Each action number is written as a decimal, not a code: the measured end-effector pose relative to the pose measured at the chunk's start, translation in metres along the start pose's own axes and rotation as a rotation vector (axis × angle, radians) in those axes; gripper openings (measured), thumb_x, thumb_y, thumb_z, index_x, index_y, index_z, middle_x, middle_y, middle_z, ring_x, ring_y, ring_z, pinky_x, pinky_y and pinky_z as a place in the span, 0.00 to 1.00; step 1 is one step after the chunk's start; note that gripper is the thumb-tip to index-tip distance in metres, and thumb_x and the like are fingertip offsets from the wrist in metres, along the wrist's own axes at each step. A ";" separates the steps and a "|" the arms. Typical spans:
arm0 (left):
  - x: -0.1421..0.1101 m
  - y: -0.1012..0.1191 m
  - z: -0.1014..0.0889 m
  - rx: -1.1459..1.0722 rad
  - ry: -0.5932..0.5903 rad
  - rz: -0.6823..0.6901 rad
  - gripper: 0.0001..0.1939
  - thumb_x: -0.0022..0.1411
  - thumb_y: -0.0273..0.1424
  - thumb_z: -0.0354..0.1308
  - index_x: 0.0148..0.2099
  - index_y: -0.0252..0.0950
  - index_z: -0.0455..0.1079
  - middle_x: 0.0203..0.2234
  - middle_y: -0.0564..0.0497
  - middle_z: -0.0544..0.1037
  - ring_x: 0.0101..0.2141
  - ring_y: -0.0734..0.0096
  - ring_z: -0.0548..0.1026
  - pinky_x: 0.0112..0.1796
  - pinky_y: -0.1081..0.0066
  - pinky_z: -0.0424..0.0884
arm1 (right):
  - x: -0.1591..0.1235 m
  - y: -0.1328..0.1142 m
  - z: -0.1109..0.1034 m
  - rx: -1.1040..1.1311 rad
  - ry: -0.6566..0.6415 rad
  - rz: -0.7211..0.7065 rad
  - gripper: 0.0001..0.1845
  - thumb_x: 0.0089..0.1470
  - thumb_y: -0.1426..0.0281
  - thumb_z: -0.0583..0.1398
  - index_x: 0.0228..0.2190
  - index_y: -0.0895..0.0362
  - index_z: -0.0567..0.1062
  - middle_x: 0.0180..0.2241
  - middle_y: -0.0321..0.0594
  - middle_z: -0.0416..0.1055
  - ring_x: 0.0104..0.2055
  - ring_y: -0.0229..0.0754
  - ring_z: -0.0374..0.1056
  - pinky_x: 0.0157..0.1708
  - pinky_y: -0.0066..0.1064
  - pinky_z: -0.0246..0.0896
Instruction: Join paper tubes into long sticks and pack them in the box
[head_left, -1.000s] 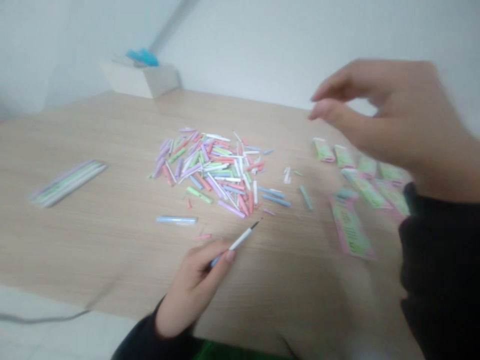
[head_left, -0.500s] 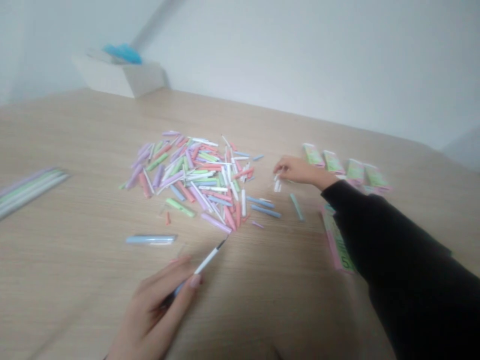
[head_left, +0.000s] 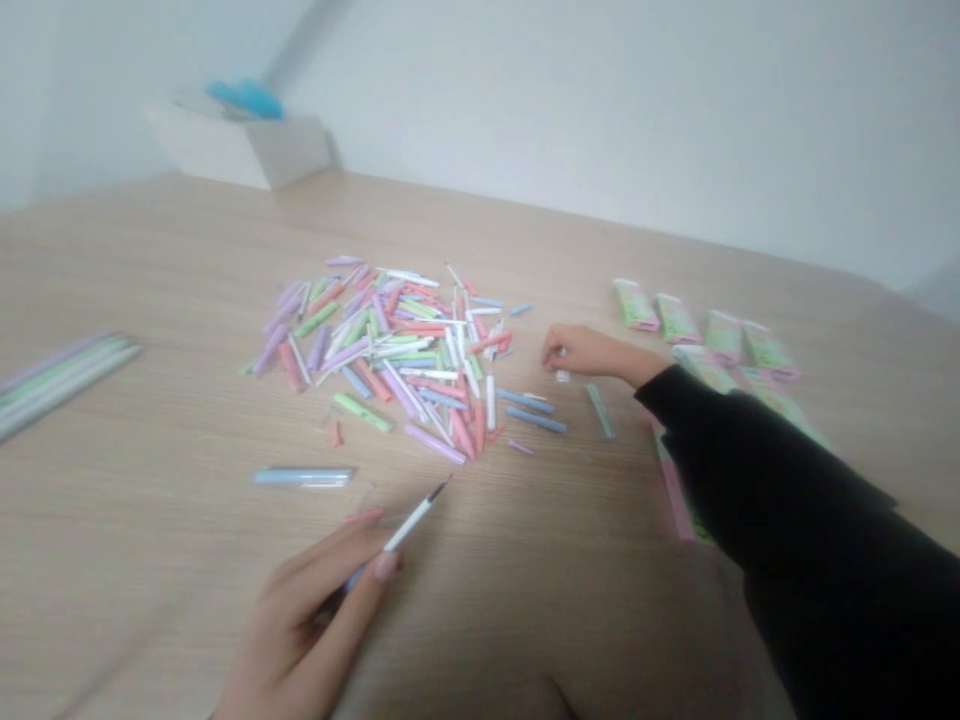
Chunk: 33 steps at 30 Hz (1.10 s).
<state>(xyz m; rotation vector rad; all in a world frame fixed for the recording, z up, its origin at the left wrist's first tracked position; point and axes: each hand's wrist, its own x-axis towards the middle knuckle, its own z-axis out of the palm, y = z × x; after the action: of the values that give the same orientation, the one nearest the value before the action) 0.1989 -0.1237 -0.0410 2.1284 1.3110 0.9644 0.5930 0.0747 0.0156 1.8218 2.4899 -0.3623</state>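
My left hand [head_left: 315, 620] is closed around a slim pen-like stick [head_left: 409, 525], white at the front and blue at the back. Its thin dark tip points up and right, just short of the pile. My right hand [head_left: 574, 352], in a black sleeve, is pinched low over the table, right of the pile. A small clear or whitish piece [head_left: 562, 377] shows under its fingertips; whether they grip it I cannot tell. Between the hands lies a pile of pastel tubes and white sticks [head_left: 405, 345]. A pale green strip [head_left: 600, 410] lies beside my right hand.
Several green-and-pink boxes [head_left: 679, 320] stand at the right, some partly behind my sleeve. A blue stick [head_left: 300, 477] lies in front of the pile. Long pastel strips [head_left: 67, 375] lie far left. A white box [head_left: 240, 150] with something blue [head_left: 247, 98] stands at the back.
My right hand's fingers have lowered and closed over the whitish pieces that showed beneath them. My left hand keeps the stick almost still. The view has shifted slightly.
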 end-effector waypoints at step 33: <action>0.019 0.018 -0.001 -0.041 -0.079 0.113 0.16 0.72 0.40 0.54 0.46 0.41 0.82 0.43 0.50 0.87 0.39 0.63 0.85 0.54 0.71 0.76 | 0.021 0.017 -0.001 -0.052 0.061 0.192 0.12 0.53 0.74 0.65 0.39 0.59 0.85 0.38 0.45 0.84 0.39 0.45 0.78 0.38 0.28 0.67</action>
<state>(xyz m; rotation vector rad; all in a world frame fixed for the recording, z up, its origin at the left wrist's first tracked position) 0.2141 -0.1148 -0.0221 2.2053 1.1346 0.9330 0.6032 0.0993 0.0108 2.0576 2.3097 -0.2349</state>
